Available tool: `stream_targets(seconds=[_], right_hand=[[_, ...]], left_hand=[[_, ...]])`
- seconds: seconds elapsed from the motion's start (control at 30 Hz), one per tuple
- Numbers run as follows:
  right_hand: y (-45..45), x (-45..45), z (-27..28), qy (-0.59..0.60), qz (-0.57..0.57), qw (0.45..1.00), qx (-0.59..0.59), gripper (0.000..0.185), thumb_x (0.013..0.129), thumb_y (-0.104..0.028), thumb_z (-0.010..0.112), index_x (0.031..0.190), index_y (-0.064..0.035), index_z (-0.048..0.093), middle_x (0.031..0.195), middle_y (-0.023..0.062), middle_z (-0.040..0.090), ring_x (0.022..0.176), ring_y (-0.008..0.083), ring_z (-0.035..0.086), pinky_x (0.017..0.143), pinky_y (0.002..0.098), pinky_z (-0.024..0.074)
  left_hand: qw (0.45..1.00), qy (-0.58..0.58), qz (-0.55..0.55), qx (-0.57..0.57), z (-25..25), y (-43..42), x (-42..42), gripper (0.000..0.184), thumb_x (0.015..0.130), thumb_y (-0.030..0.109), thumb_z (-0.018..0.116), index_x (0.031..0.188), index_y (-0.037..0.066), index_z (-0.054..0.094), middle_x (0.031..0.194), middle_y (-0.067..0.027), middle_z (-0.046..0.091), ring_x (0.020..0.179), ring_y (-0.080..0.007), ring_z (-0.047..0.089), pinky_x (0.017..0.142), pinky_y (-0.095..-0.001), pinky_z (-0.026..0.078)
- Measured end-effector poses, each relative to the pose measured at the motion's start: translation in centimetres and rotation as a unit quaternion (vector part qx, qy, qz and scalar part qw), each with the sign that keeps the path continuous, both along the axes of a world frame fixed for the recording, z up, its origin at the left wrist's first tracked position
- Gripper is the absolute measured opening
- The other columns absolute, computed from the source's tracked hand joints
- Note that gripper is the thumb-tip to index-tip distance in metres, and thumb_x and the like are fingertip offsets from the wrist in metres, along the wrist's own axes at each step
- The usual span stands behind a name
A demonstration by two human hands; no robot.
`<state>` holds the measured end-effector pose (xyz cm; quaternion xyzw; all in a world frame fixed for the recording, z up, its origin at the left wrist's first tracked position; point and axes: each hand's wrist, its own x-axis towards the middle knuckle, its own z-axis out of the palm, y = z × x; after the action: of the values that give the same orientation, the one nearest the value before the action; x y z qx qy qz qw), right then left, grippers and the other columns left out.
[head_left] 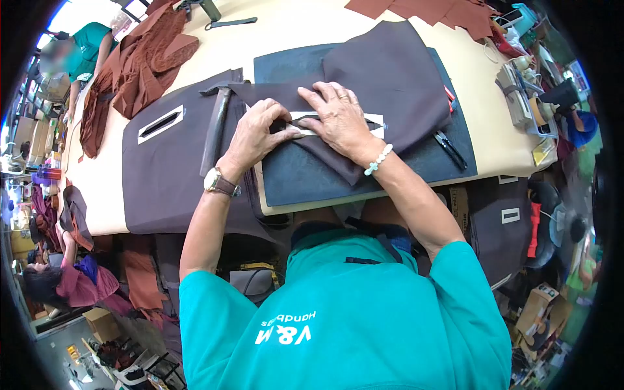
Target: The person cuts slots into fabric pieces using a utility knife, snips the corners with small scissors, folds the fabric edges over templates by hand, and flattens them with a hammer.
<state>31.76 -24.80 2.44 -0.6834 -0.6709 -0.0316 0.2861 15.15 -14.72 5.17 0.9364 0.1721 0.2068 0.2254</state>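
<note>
A dark brown leather-like panel (396, 71) lies partly folded on a dark cutting mat (292, 179). A pale strip (375, 121) frames a slot in this panel. My left hand (259, 133) is closed, thumb and fingers pinching the panel at the left end of the slot. My right hand (338, 123) lies over the panel, fingers stretched out and apart, thumb beside the slot. Part of the slot is hidden beneath it. Left of my left hand rests a hammer (218, 127). Black thread snips (450, 151) lie on the mat, to the right.
Another dark panel (175, 169) with a pale-framed slot lies on the left of the table (279, 32). Rust-brown pieces (140, 65) are heaped behind it. Supplies fill a rack (520, 97) at right. One person (88, 52) is at far left, another (78, 279) at lower left.
</note>
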Motion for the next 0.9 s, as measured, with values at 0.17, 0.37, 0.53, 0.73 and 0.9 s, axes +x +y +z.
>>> stream_targets(seconds=[0.17,0.37,0.53,0.73,0.9], right_hand=[[0.3,-0.3,0.0,-0.012,-0.019,1.0,0.009,0.054,0.077,-0.039,0.063,0.122,-0.0113,0.052,0.12,0.0141,0.047,0.115,0.0296,0.041,0.095,0.0424,0.0299],[-0.1,0.6,0.8,0.026,0.017,0.999,-0.043,0.077,0.064,-0.053,0.068,0.122,-0.0044,0.051,0.125,0.018,0.044,0.12,0.0345,0.036,0.098,0.0461,0.0286],[-2.1,7.1,4.6,0.038,-0.044,0.995,0.077,0.041,0.077,-0.023,0.064,0.111,-0.0016,0.056,0.116,0.017,0.054,0.105,0.0334,0.052,0.093,0.0391,0.0412],[-6.4,15.1,6.4,0.022,-0.069,0.992,-0.107,0.032,0.083,-0.018,0.055,0.111,-0.0042,0.055,0.105,0.0177,0.059,0.098,0.0318,0.056,0.089,0.0391,0.0432],[-7.9,14.7,7.8,-0.007,-0.055,0.972,-0.227,0.047,0.076,-0.031,0.066,0.113,-0.0049,0.054,0.103,0.015,0.06,0.097,0.0297,0.056,0.091,0.0374,0.041]], left_hand=[[0.999,-0.035,0.01,-0.002,-0.9,-0.2,-1.1,0.032,0.069,0.018,0.075,0.089,0.002,0.057,0.092,-0.0085,0.057,0.089,-0.0235,0.055,0.078,-0.0327,0.045],[1.0,-0.011,0.011,-0.006,0.1,-0.7,-1.2,0.042,0.066,0.026,0.077,0.093,0.002,0.057,0.094,-0.009,0.058,0.092,-0.0248,0.055,0.081,-0.0344,0.045],[0.998,0.044,0.026,-0.035,1.5,-0.8,-1.3,0.045,0.072,0.035,0.072,0.098,0.002,0.059,0.096,-0.011,0.059,0.092,-0.0276,0.056,0.082,-0.036,0.045],[0.988,0.012,0.076,0.134,1.7,2.0,0.5,0.047,0.079,0.028,0.066,0.115,0.003,0.053,0.116,-0.0143,0.053,0.111,-0.03,0.049,0.095,-0.0394,0.039],[0.985,0.131,0.106,0.032,1.9,4.0,0.4,0.047,0.078,0.026,0.065,0.118,0.005,0.053,0.117,-0.0146,0.053,0.112,-0.0306,0.048,0.095,-0.0389,0.039]])
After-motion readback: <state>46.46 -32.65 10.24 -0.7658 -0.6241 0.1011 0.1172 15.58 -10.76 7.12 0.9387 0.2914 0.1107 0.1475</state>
